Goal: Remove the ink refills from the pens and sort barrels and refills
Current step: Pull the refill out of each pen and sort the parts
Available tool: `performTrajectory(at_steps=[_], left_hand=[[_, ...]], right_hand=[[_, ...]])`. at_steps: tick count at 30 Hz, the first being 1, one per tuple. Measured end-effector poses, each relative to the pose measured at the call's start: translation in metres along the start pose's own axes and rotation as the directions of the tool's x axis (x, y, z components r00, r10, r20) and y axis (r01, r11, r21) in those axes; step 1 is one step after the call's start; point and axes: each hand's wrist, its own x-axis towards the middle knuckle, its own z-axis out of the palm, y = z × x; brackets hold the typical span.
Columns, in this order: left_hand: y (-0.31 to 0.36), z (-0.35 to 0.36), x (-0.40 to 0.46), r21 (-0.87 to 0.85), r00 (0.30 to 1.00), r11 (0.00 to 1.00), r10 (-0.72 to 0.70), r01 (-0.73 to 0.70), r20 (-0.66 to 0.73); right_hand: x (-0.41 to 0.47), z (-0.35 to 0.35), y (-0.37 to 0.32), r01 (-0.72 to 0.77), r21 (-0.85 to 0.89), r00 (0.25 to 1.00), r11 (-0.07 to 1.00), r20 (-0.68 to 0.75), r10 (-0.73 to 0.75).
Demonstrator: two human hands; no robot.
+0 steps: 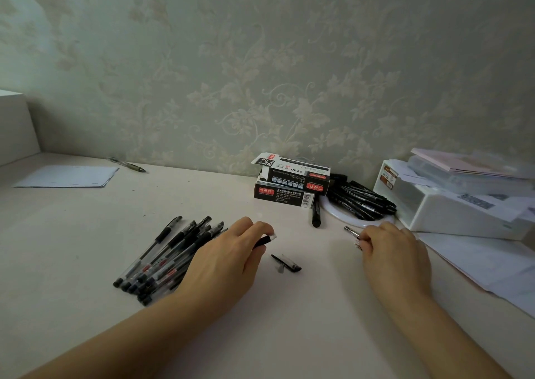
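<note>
Several black gel pens with clear barrels (pixel 165 255) lie in a pile on the pale desk, left of centre. My left hand (pixel 228 258) rests over the pile's right side and pinches a pen barrel, whose black grip end (pixel 265 240) pokes out past my fingers. A black pen cap (pixel 286 263) lies loose just right of that hand. My right hand (pixel 393 251) is further right, fingers closed on a small metal pen tip (pixel 352 232). Behind it, a heap of black pens (pixel 363 197) sits on a round white plate (pixel 341 213).
Two stacked black pen boxes (pixel 291 186) stand against the wall. One black pen (pixel 316 213) lies beside them. White storage boxes (pixel 451 205) and loose papers (pixel 486 265) fill the right side. A paper sheet (pixel 68 176) and a pen (pixel 127 164) lie at the far left.
</note>
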Motion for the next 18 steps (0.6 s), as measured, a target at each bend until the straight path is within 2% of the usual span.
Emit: performTrajectory(at_steps=[5,10,14,18], left_hand=[[-0.003,-0.003,0.002,0.022,0.998,0.998,-0.062,0.063,-0.017],[-0.011,-0.006,0.001,0.096,0.984,0.980,-0.176,0.176,-0.009],[-0.011,-0.009,0.001,0.194,0.965,0.949,-0.260,0.249,0.030],[-0.004,-0.013,-0.002,0.332,0.953,0.911,-0.288,0.245,0.088]], right_hand=[[0.001,0.004,0.002,-0.024,-0.056,0.998,0.998,0.052,0.027],[-0.002,0.001,-0.003,0.015,0.048,0.999,0.999,0.028,-0.017],[-0.007,0.001,-0.016,0.136,0.167,0.990,0.976,0.016,-0.140],[-0.016,-0.001,-0.032,0.286,0.302,0.958,0.909,-0.072,-0.277]])
